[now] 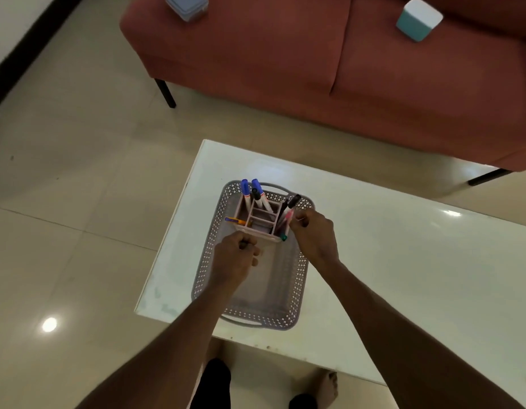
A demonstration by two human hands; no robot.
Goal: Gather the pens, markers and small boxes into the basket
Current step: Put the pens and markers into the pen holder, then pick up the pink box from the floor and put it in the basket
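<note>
grey perforated plastic basket (257,293) sits on the white table (403,261), with a pink divided holder (260,221) at its 12 o'clock end. head view: left hand (236,259) is curled around something dark, right hand (313,234) pinches a pink pen (288,217) at the holder's 3 o'clock corner. best to lower each pen tip-first into a free slot. counted: 2 blue-capped markers (250,188), 1 orange pen (236,221), 2 small boxes (419,19) on the sofa (285,69) at 12 o'clock.

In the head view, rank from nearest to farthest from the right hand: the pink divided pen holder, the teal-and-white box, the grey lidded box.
From the right hand:
1. Pink divided pen holder, in the grey perforated basket, beside the hand.
2. Teal-and-white box, on the red sofa, right side.
3. Grey lidded box, sofa's left end.
</note>
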